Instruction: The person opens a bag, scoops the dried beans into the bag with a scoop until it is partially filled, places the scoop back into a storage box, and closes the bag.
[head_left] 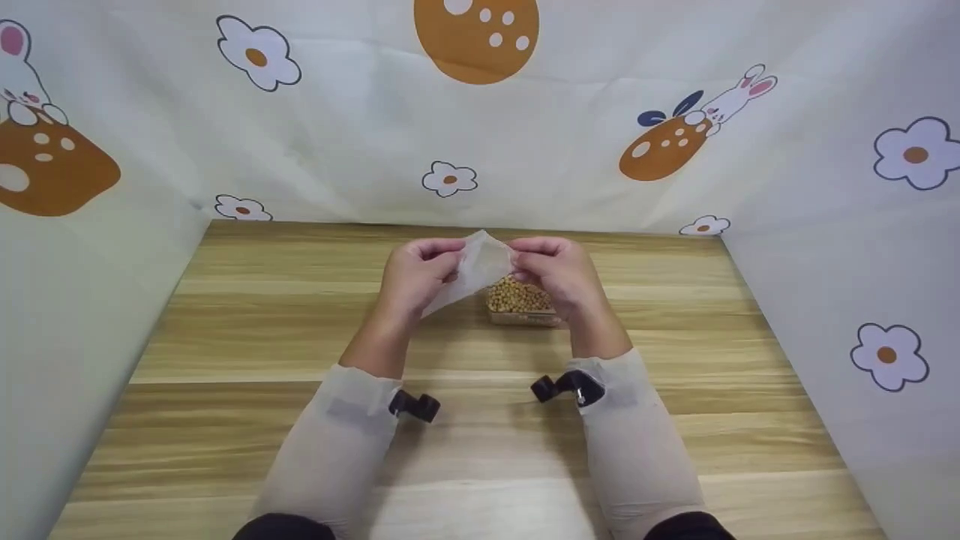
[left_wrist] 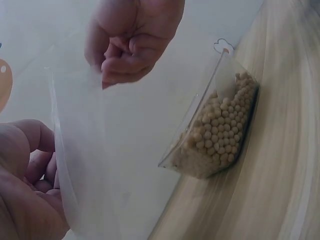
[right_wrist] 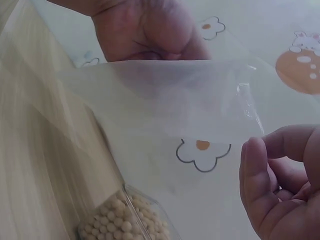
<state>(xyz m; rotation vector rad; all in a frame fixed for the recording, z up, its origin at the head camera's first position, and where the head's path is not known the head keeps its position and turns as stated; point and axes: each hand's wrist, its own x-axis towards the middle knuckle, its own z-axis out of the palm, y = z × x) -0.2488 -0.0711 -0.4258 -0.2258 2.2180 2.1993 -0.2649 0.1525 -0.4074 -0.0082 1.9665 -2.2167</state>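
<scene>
**Two-Handed Pinch on Translucent Bag**

Step in hand: judged to be the spreading of a thin translucent bag between both hands, at its edge. The next move appears to call for parting the film layers without losing either hold; whether the mouth is already parted cannot be told.

Grip, left hand: thumb and forefinger are closed on one side of the bag, with no visible gap beyond the film; the other fingers curl inward.

Grip, right hand: thumb and fingertip pinch the opposite corner; the remaining fingers are bent.

Location: the bag is held up above the wooden table, toward its far side. A clear container of round, pale beans stands on the table below the right hand, apart from both hands in the wrist views.
</scene>
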